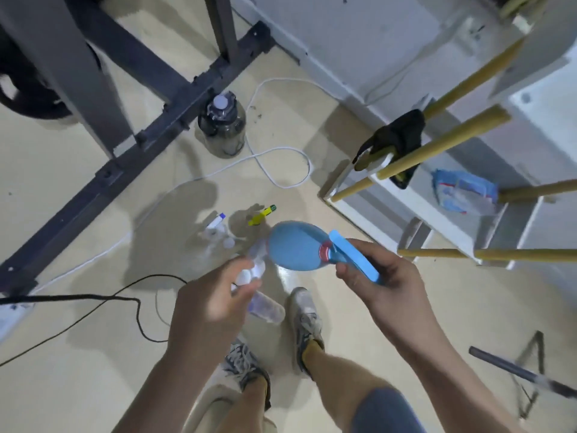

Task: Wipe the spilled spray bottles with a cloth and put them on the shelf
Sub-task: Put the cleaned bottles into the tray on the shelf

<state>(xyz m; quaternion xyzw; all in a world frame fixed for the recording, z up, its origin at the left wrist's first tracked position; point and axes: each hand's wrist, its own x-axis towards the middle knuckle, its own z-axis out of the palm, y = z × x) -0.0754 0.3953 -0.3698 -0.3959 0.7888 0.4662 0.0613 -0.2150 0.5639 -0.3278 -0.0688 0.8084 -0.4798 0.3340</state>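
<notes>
My right hand (pixel 371 276) grips a blue spray bottle (pixel 296 250) by its neck and trigger, body pointing left. My left hand (pixel 215 304) pinches a blurred pale cloth (pixel 254 268) against the bottle's left end. Under that hand a clear bottle (pixel 267 307) lies by my shoe. Two more spray bottles lie on the floor beyond: a clear one with a white nozzle (pixel 215 229) and one with a yellow-green nozzle (pixel 260 215). The white shelf (pixel 437 220) with yellow rods stands at the right.
A dark water jug (pixel 221 126) stands by the dark metal table frame (pixel 140 142). A white cable (pixel 281 170) and a black cable (pixel 125 295) run across the floor. A black cloth (pixel 396 135) hangs on a shelf rod; a blue packet (pixel 465 192) lies on the shelf.
</notes>
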